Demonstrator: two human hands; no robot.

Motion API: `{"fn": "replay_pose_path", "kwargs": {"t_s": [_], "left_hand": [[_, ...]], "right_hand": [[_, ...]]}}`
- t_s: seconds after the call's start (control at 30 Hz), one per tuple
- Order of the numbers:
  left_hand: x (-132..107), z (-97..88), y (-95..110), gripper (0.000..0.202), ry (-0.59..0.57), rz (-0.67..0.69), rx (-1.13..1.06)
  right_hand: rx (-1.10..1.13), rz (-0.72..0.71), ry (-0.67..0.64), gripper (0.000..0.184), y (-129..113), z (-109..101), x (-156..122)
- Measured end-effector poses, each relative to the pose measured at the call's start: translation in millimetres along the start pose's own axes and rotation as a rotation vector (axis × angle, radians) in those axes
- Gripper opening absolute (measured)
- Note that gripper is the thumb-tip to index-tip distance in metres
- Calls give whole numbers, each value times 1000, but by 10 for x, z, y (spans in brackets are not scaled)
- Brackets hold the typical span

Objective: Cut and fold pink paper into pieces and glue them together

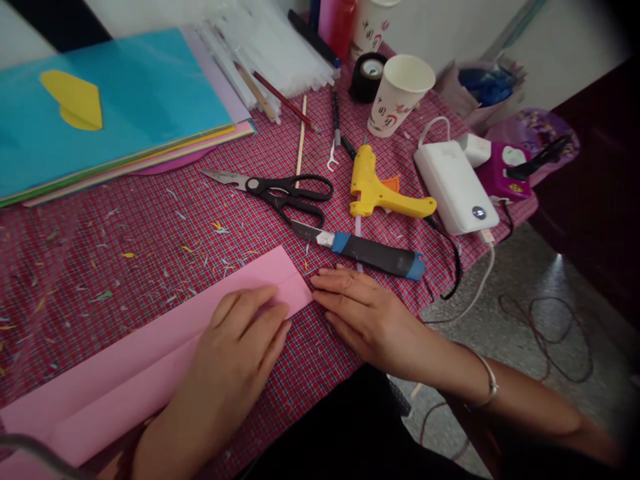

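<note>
A long pink sheet of paper (pixel 165 313) with a lengthwise crease lies slantwise across the checked tablecloth. My left hand (pixel 240 347) rests on it near its right end, fingers slightly bent and pressed flat to the paper. At that end's corner lies my right hand (pixel 360 313), its fingers stretched out side by side on the cloth, the tips at the paper's edge. Its thumb is hidden. Just beyond my right fingers is a utility knife (pixel 377 255) with a blue and black handle. Black-handled scissors (pixel 280 190) lie farther off, partly spread.
A yellow glue gun (pixel 380 190) and a white power bank (pixel 457 187) with cables lie to the right. Behind stand a paper cup (pixel 400 93) and black tape (pixel 367 77). Coloured paper sheets (pixel 150 87) are stacked at back left. Paper scraps litter the tablecloth (pixel 150 227).
</note>
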State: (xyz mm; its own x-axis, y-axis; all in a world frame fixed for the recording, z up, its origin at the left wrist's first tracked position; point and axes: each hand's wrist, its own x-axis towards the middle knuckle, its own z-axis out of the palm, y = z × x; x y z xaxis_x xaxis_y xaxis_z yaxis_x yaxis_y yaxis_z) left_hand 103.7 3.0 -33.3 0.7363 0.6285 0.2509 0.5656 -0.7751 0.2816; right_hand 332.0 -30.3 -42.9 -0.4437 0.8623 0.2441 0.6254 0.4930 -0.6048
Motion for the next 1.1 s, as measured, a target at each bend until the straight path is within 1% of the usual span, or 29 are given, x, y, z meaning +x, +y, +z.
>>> {"fn": "replay_pose_path", "kwargs": {"t_s": [0.1, 0.27, 0.4, 0.6, 0.7, 0.83, 0.9, 1.0, 1.1], "left_hand": [[5, 10, -1, 15, -8, -8, -22], [-22, 40, -1, 13, 9, -67, -90], [-35, 62, -4, 13, 0, -63, -105], [-26, 61, -1, 11, -2, -31, -93], [-26, 54, 9, 12, -20, -16, -81], [-20, 41, 24, 17, -35, 8, -50], [-22, 30, 26, 19, -37, 6, -44], [-73, 1, 11, 22, -60, 50, -13], [-210, -42, -21, 24, -65, 91, 36]], "right_hand": [[-7, 3, 5, 28, -5, 0, 0], [-9, -2, -4, 28, -20, -15, 18], [-17, -21, 7, 27, -9, -9, 16], [-14, -22, 1, 27, 9, 15, -5], [-16, -8, -2, 27, -3, 8, -4], [-46, 1, -43, 34, -10, 0, -9], [-60, 0, -63, 33, -6, -1, -13], [-66, -3, -77, 32, 0, -5, -14], [-73, -14, -83, 32, -1, -8, -16]]}}
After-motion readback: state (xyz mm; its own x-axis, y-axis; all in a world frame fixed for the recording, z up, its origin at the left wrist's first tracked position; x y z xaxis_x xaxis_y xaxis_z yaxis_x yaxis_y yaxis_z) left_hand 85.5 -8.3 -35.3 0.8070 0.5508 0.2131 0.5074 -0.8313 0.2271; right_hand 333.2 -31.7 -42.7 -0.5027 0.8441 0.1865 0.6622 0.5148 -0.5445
